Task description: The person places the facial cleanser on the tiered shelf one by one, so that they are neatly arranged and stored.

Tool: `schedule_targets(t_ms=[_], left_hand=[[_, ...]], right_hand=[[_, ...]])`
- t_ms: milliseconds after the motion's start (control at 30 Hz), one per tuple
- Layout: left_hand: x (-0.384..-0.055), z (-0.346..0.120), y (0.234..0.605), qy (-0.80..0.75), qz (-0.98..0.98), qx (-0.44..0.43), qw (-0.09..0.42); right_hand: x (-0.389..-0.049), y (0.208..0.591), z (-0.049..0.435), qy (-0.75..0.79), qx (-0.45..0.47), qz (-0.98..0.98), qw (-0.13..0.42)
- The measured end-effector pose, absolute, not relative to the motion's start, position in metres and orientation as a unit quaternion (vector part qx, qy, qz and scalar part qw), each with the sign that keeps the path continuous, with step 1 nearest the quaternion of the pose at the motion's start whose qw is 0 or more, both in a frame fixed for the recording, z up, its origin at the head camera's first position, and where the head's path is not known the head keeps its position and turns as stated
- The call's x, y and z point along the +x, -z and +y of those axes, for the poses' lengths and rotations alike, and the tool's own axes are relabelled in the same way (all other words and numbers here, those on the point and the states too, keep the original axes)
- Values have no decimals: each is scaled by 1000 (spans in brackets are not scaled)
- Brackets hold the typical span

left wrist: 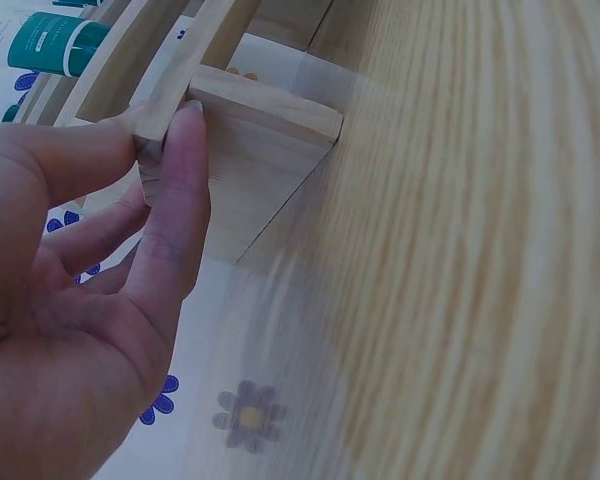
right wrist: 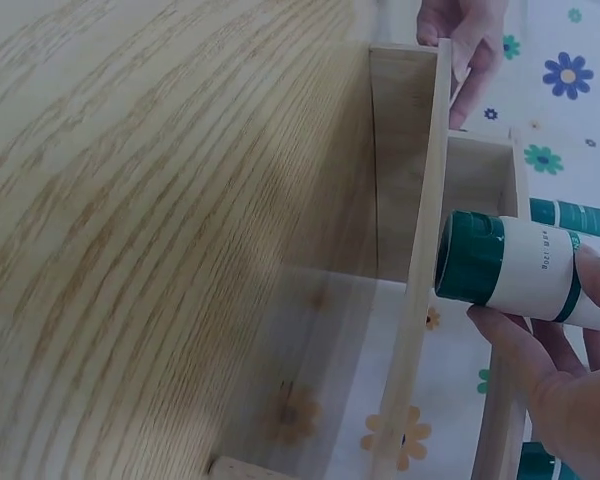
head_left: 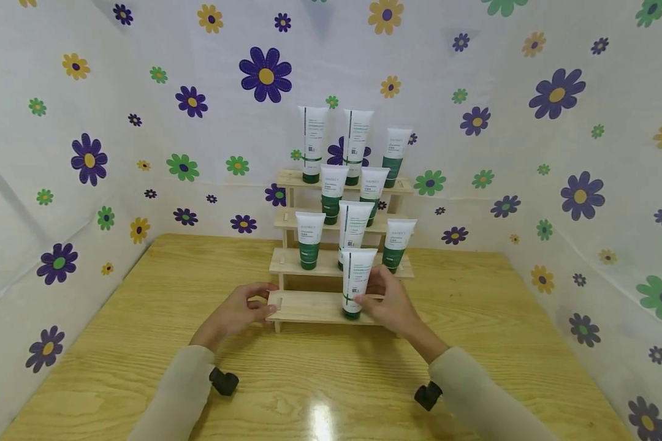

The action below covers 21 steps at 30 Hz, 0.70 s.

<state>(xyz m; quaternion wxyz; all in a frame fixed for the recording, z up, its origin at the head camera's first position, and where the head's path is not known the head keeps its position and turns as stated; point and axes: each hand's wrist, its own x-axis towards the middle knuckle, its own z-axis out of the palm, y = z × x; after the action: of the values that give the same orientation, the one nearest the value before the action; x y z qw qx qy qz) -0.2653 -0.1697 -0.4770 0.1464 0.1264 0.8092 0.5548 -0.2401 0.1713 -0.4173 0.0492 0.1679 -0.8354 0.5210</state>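
A white tube with a green cap [head_left: 357, 282] stands upright at the lowest step of a wooden tiered shelf [head_left: 309, 303]. My right hand [head_left: 387, 300] grips this tube from its right side, thumb in front. In the right wrist view the tube's green cap [right wrist: 470, 257] is right at the step's board; whether it bears on it I cannot tell. My left hand [head_left: 248, 309] pinches the left end of the lowest step, and the left wrist view shows thumb and fingers on the board's end [left wrist: 165, 110].
Several similar tubes stand on the upper steps, among them a small one [head_left: 309, 242] at left and another [head_left: 399, 242] at right on the second-lowest step. Three stand on top, including a tall tube [head_left: 312, 141]. Behind the wooden table [head_left: 198, 269] hangs a flower-patterned cloth [head_left: 320, 55].
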Motion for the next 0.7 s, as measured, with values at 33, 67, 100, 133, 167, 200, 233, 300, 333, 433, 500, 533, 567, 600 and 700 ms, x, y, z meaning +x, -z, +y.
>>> schedule_targets(t_ms=[33,67,100,133,167,200,233,300,333,433,500,533,567,600,700], left_hand=[[-265,-170,477,-556,809,124,146],[-265,-170,477,-557,808,124,147],[-265,-169,477,-559,807,121,146],[-265,-169,476,-560,806,120,147],[-265,-169,476,-561,806,120,146],[-265,-169,476,-561,805,122,147],[-265,-169,476,-562,805,120,148],[-265,-169,476,-563,804,121,149],[-265,-169,476,-563,804,124,149],[-265,-169,475,-564,802,123,151],[-264,-169,475,-565,801,123,152],[-264,-169,475,-565,801,123,153],[-264,-169,474,-566,802,119,153],[-263,-169,474,-565,802,118,153],[-263,-168,474,-566,802,116,152]], right_hand=[[-240,418,170,-523,169,-834,50],[-240,418,169,-525,170,-833,50],[-240,418,168,-526,168,-832,49],[-239,419,168,-525,169,-833,50],[-239,419,167,-526,169,-832,48],[-239,420,166,-527,168,-832,46],[-239,420,166,-527,170,-831,46],[-239,421,165,-528,173,-830,44],[-239,422,164,-529,174,-829,45],[-239,423,163,-533,174,-827,46],[-238,424,163,-534,174,-826,46],[-238,424,162,-536,173,-825,46],[-238,424,162,-536,174,-825,46],[-238,424,162,-536,174,-825,45],[-239,425,162,-537,176,-824,45]])
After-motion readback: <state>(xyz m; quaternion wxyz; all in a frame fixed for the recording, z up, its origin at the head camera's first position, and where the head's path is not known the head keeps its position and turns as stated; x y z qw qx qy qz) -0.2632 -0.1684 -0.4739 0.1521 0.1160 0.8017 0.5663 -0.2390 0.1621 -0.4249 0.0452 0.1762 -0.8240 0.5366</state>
